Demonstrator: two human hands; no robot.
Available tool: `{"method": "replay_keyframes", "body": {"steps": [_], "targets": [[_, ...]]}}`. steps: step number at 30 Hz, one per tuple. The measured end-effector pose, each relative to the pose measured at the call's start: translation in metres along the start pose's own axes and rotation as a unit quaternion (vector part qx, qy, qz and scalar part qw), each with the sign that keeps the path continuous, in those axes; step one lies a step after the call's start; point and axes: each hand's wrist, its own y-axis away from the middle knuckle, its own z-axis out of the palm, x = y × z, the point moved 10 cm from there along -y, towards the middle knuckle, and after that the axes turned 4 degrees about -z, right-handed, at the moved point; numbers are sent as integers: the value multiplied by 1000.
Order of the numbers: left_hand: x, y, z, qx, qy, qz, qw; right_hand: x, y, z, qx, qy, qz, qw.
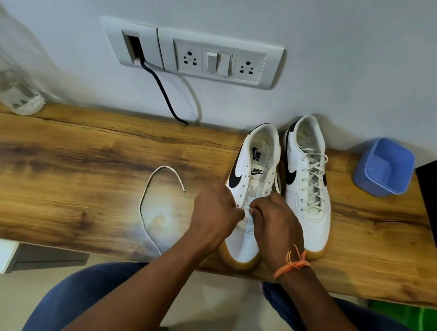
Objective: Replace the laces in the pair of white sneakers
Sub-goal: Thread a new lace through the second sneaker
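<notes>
both hands, left hand (213, 213) and right hand (273, 220), pinch the lace (247, 209) at the lowest eyelets of the near sneaker (251, 174) on the desk (74, 176). judged: lace soft, limp, light; best gripped near its stiff tip. second sneaker (308, 181) fully laced alongside.

Both forearms enter from six o'clock and converge toward twelve. Left hand (213, 213): back of hand up, fingers curled under, tips pointing to three o'clock and pinching. Right hand (273, 220): back up, fingers curled, tips pointing to nine o'clock, meeting the left. Right wrist bears an orange thread band (293, 263). Both arms bare.
</notes>
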Motion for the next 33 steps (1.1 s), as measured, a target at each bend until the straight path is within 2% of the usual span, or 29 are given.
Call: {"method": "replay_keyframes", "body": {"steps": [7,12,22,28,33], "targets": [[-3,2,1,3,21,-12,1000,-1,2,6,5,43,18,999],[-3,1,0,1,16,-15,1000,6,-1,11,5,-30,37,999],[-2,2,-4,9,12,-2,1000,11,2,16,38,-66,63,995],[1,2,-2,4,5,8,1000,5,2,19,38,-37,44,998],[-5,-6,-4,-29,18,6,999,8,1,13,47,-59,65,995]]}}
